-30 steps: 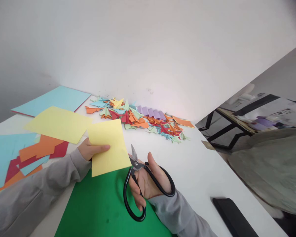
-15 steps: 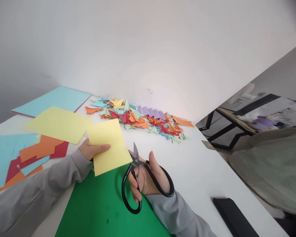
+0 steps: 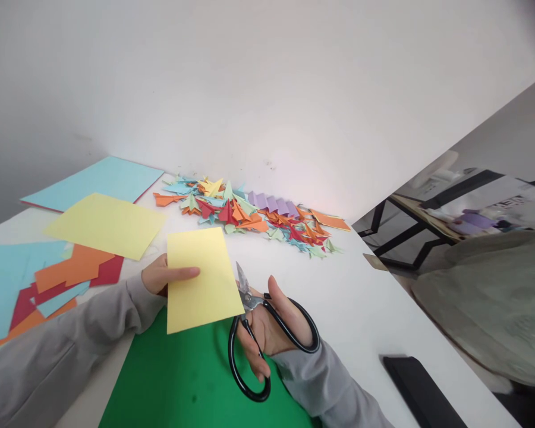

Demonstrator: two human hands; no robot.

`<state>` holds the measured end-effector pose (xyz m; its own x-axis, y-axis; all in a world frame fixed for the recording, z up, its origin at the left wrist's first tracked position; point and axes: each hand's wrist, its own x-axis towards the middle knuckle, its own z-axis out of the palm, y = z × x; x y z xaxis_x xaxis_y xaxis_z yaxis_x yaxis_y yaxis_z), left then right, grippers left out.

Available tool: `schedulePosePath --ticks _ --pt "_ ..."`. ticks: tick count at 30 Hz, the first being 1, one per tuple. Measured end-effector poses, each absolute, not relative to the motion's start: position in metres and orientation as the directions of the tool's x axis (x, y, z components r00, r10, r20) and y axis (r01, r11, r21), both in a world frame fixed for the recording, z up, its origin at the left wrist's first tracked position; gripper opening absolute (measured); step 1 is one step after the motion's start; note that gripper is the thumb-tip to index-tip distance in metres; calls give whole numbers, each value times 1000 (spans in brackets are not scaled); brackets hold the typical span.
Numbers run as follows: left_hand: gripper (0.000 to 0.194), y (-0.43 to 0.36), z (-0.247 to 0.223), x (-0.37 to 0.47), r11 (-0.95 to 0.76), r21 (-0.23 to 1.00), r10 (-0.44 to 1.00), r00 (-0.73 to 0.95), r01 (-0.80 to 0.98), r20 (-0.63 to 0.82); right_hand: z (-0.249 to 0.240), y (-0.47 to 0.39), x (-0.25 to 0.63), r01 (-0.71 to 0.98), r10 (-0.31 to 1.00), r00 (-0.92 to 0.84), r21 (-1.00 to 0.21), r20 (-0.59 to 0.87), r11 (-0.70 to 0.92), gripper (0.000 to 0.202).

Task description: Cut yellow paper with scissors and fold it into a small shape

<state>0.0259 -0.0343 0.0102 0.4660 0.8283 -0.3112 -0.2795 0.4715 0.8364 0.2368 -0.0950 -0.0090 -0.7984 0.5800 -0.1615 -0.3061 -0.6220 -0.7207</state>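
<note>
My left hand [image 3: 167, 274] pinches the left edge of a yellow sheet of paper [image 3: 209, 303], thumb on top and the other fingers hidden behind it. The sheet is held up over a green mat [image 3: 173, 374]. Black-handled scissors [image 3: 248, 300] are in my right hand [image 3: 276, 321], its thumb and fingers through the loops. Their blades stand apart at the sheet's lower right edge, one in front of the table and the other partly hidden by the paper.
Folded paper pieces [image 3: 249, 214] in many colours lie in a heap along the wall. On the left are a larger yellow sheet [image 3: 107, 226], blue sheets [image 3: 98, 178] and orange offcuts [image 3: 74, 267]. A black flat object [image 3: 421, 389] rests at the right edge.
The yellow sheet has turned more upright and shifted a little down and right. My right hand has moved slightly right and down with the scissors, their blades still apart.
</note>
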Motion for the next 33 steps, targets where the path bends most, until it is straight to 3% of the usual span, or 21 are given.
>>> schedulePosePath --ticks 5,13,25,33 --pt "27 -35 18 24 570 764 776 503 -302 -380 -6 -97 238 -312 579 -798 -709 -166 -633 78" --pt "40 -32 3 27 448 848 857 407 -284 -316 -8 -95 237 -317 581 -797 -706 -164 -634 80" --pt "35 -23 -1 23 344 895 916 310 -282 -255 -11 -90 238 -392 641 -763 -725 -88 -566 76" --pt "33 -33 3 26 487 845 811 474 -222 -343 -16 -95 236 -353 549 -828 -654 -115 -669 79"
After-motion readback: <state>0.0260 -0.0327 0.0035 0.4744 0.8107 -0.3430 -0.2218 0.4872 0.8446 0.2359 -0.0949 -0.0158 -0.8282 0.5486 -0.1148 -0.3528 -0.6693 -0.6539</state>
